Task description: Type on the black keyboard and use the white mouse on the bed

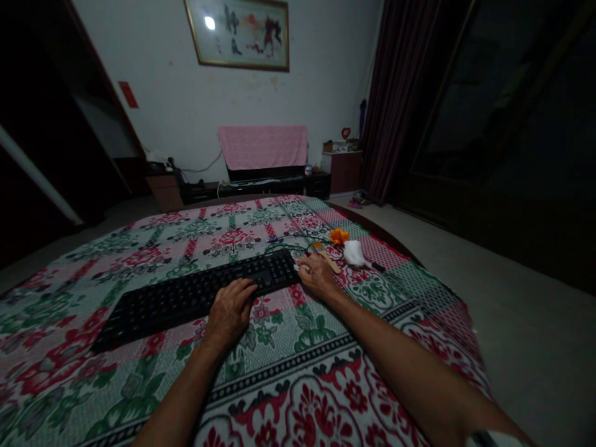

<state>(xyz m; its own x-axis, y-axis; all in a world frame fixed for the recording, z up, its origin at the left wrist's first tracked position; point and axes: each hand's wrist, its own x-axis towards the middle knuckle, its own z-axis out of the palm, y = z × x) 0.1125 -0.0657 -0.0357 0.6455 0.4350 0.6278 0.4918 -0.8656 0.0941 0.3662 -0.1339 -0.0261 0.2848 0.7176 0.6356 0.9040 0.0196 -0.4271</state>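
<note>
A black keyboard (195, 295) lies across a flowered cloth on a round table (139, 248). My left hand (230, 310) rests on the keyboard's near edge, fingers curled over the keys. My right hand (316, 273) is closed at the keyboard's right end, gripping its corner. A thin wooden stick (327, 257), a white brush-like thing (354, 253) and an orange thing (339, 236) lie just beyond my right hand. A dark cable (293, 247) curls behind the keyboard.
The table's right edge (433, 279) drops to a grey floor. Against the far wall stands a low dark cabinet (261, 186) with a screen under a pink cloth (263, 146). Dark curtains (395, 99) hang at the right.
</note>
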